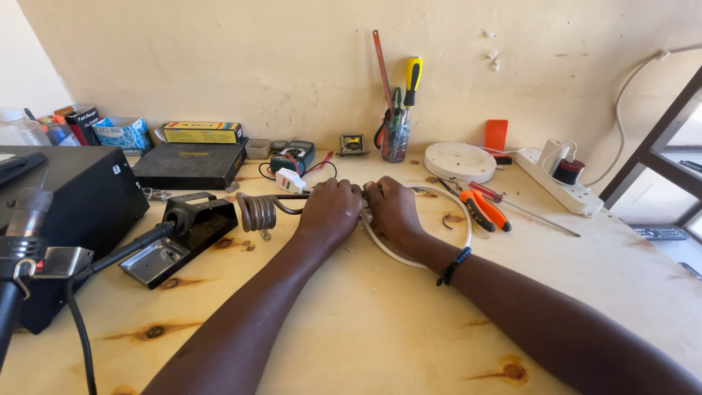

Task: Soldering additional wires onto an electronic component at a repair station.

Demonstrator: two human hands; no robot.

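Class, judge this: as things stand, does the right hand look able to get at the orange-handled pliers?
Probably yes: the pliers lie on bare table just beside the right hand, nothing between, though that hand grips a white cable.

Open fwd; solder stand (191, 228) left.

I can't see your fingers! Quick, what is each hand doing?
Left hand: closed, gripping the end of the coiled metal heating element.
Right hand: closed, gripping the white cable.
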